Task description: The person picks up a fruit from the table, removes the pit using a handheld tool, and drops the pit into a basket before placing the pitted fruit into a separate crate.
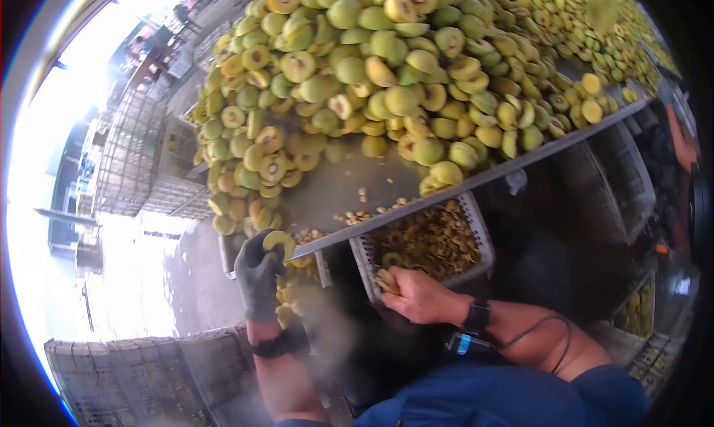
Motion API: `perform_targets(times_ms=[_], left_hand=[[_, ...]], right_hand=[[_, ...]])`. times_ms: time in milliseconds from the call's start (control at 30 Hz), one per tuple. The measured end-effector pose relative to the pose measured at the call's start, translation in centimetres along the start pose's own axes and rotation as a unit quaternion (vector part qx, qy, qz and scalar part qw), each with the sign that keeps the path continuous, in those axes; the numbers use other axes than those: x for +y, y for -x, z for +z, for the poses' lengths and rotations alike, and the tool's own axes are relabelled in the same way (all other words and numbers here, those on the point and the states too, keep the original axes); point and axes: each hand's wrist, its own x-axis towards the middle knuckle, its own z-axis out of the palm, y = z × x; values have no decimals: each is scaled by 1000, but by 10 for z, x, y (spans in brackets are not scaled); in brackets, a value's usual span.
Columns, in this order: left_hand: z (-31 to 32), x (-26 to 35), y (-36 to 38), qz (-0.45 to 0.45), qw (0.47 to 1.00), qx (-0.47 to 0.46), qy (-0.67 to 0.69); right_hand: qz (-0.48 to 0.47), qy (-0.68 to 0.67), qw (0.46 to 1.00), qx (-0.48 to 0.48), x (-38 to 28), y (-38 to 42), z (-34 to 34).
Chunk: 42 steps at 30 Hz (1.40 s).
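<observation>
My left hand (259,282), in a dark grey glove, is closed on a peach half (281,242) with a scooped-out, C-shaped hollow. It is at the front left edge of the metal table (349,185). My right hand (425,297), bare, is closed with the fingers curled around a pale yellowish piece (385,280); its exact kind is hard to make out. This hand is over the near left rim of a white plastic crate (487,241) holding brown pits and scraps (431,241). Below my left hand, more yellow halves (286,293) are partly visible.
A large heap of halved green-yellow peaches (394,77) covers the metal table. Loose pits (357,217) lie by its front edge. Stacked wire-mesh crates (130,155) stand at left, and more (149,375) at lower left. Another person's arm (680,140) shows at far right.
</observation>
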Motion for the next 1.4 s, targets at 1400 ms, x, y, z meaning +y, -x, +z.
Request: perform_targets(times_ms=[1400], left_hand=[[-38,-51,37,-1,944,256,-210]], right_hand=[[287,-210,934,-34,53,20,-16]])
